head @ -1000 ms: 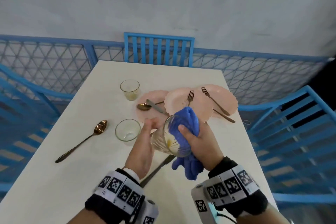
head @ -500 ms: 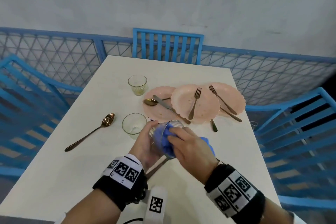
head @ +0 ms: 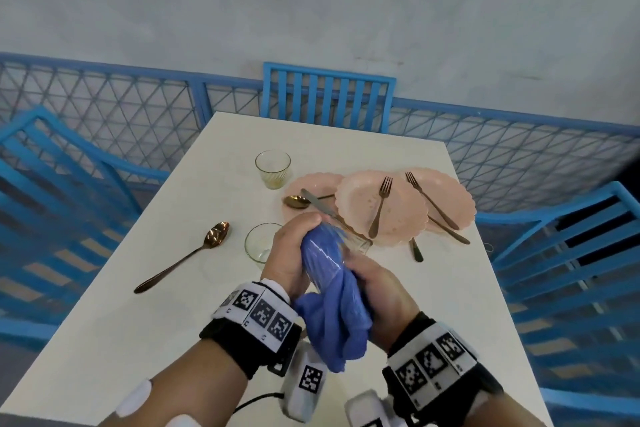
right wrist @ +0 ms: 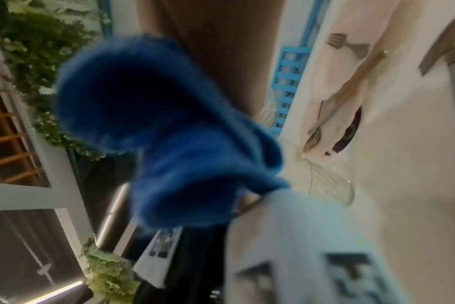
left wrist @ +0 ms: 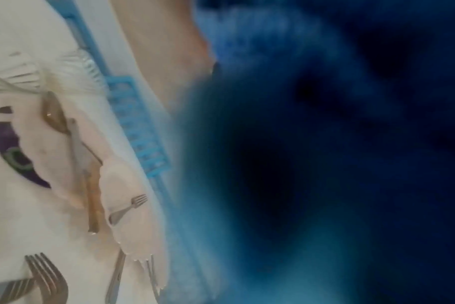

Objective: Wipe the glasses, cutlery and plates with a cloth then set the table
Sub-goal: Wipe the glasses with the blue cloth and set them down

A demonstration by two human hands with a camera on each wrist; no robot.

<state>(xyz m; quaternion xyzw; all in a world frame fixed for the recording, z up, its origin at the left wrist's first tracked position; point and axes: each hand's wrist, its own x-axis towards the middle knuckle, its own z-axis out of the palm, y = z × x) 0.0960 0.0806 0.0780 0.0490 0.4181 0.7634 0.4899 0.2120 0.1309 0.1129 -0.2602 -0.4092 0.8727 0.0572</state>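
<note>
1. White table (head: pixel 194 288) is being flanked by blue slatted chairs (head: pixel 329 97) on its far end and both sides.
2. Three pink scalloped plates (head: pixel 381 208) are being overlapped in a row at the far right of the table; two forks (head: pixel 380 206) are lying on them, a knife (head: pixel 320 206) and a gold spoon (head: pixel 297 201) across the leftmost.
3. Blue cloth (head: pixel 332 302) is being held between both hands above the near middle of the table; its upper part is stuffed into the held glass, its tail is hanging toward the wrists.
4. Left hand (head: pixel 289 253) is being kept curled around the held glass (head: pixel 341 243), which is tilted, base pointing toward the plates.
5. Right hand (head: pixel 382 298) is being kept closed around the cloth just below the glass mouth.
6. A copper spoon (head: pixel 183 256) is lying well left of the hands.
7. Two empty glasses are standing upright: one (head: pixel 273 168) near the plates, one (head: pixel 258 244) just beside the left hand.
8. Wrist views are mostly being filled by blurred blue cloth.
</note>
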